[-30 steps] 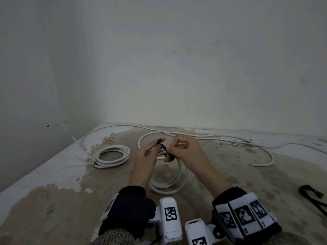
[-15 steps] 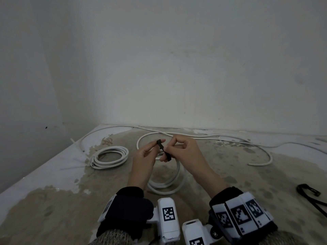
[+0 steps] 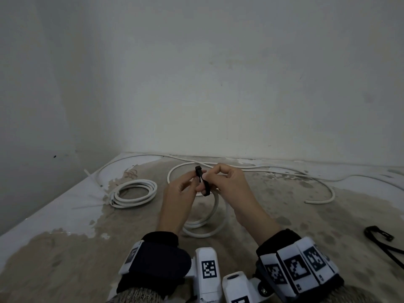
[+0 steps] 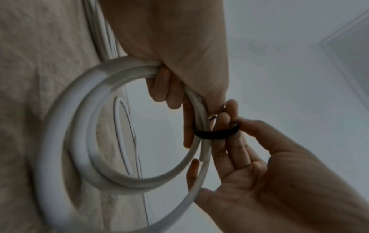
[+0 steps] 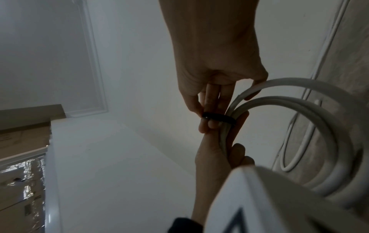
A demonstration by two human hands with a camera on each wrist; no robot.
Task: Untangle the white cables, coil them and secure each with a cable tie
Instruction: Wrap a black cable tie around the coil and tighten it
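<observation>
Left hand: the left hand [image 3: 178,194] grips the held coil [image 3: 205,224] of white cable, fingers curled round its bunched strands at the top, thumb and forefinger pinching the upper end of the black cable tie [image 3: 202,181].
Right hand: the right hand [image 3: 229,186] pinches the same tie between thumb and fingertips, just beside the left hand; two of its fingers [image 5: 214,100] sit inside the tie's loop together with the strands.
Cable tie: wrapped as a black band [image 4: 216,131] round the coil's strands where both hands meet; its head sticks up above the fingers in the head view.
Held coil: lifted off the table, hanging below the hands in a few loops [image 4: 127,178].
Finished coil: a second white coil [image 3: 133,193] lies flat on the table to the left, well apart from the hands.
Loose cable: a long white cable [image 3: 323,193] snakes along the back of the table near the wall.
Table: worn, patchy top [image 3: 65,254].
Black item: a dark cord-like object [image 3: 380,236] lies at the right edge; what it is cannot be told.
</observation>
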